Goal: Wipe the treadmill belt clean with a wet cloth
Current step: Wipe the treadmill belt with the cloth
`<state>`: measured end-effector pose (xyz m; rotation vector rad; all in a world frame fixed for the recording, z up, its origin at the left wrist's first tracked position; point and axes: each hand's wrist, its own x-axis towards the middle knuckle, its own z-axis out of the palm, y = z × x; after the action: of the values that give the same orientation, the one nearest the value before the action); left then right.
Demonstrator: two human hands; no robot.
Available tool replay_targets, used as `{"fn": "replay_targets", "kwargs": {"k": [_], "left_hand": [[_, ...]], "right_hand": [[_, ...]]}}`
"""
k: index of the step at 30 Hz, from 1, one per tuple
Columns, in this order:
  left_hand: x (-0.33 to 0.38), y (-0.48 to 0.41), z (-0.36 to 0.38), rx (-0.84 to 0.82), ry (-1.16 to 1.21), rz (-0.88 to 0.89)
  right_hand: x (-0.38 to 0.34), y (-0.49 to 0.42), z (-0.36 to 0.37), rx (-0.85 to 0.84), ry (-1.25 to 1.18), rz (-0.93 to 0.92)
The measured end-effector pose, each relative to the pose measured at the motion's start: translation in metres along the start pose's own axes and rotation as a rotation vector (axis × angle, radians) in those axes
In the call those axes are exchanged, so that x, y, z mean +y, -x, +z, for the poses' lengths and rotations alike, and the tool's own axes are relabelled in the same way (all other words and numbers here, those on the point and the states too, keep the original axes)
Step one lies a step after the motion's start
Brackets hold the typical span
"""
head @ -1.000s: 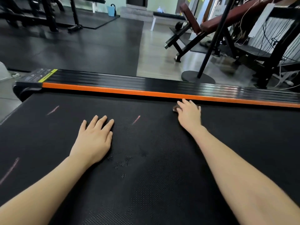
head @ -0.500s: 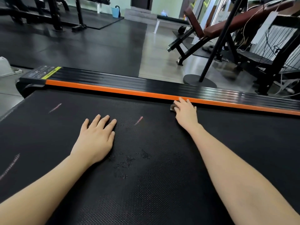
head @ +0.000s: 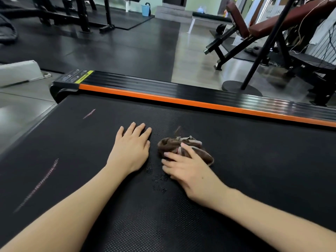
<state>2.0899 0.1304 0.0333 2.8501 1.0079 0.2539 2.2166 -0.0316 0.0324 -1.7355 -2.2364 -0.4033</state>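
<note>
Head view: on the belt [head: 254,179], the left hand [head: 131,150] lies flat mid-belt, fingers together, while the right hand [head: 189,170], fingers spread, presses the bunched cloth [head: 174,144] just beside it. Wiping seems underway (streaks [head: 89,114] remain toward the left edge), so the next sweep should head there, pressing firmly.

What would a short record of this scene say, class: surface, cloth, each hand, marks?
surface: black treadmill belt with an orange side rail
cloth: brown, bunched, lying on the belt
left hand: flat on the belt, apart from the cloth
right hand: fingers pressing on the cloth
marks: pink streaks left of the hands
</note>
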Motion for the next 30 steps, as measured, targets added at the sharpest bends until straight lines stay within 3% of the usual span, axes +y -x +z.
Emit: {"fn": "replay_targets", "kwargs": {"k": [2, 8, 14, 17, 20, 24, 26, 30], "left_hand": [[0.000, 0.000, 0.000, 0.012, 0.008, -0.003], [0.000, 0.001, -0.001, 0.006, 0.008, -0.003], [0.000, 0.000, 0.000, 0.004, 0.001, -0.005], [-0.001, 0.001, 0.001, 0.002, -0.008, -0.004], [-0.001, 0.000, 0.002, -0.001, -0.003, 0.000], [-0.001, 0.000, 0.001, -0.001, -0.004, 0.003], [-0.001, 0.001, 0.002, 0.008, -0.015, 0.001], [-0.001, 0.001, 0.001, 0.020, -0.018, 0.003]], "right_hand": [[0.009, -0.007, -0.006, -0.006, -0.048, 0.027], [0.052, -0.029, -0.006, -0.074, -0.126, 0.501], [0.049, -0.035, 0.011, 0.066, 0.024, 0.443], [0.066, -0.051, 0.016, 0.089, 0.017, 0.554], [0.084, -0.069, 0.021, 0.009, 0.032, 0.708], [0.082, -0.071, 0.020, -0.012, -0.002, 0.729], [0.076, -0.073, 0.020, -0.057, 0.098, 0.702], [0.064, -0.083, 0.026, -0.061, 0.232, 0.511]]}}
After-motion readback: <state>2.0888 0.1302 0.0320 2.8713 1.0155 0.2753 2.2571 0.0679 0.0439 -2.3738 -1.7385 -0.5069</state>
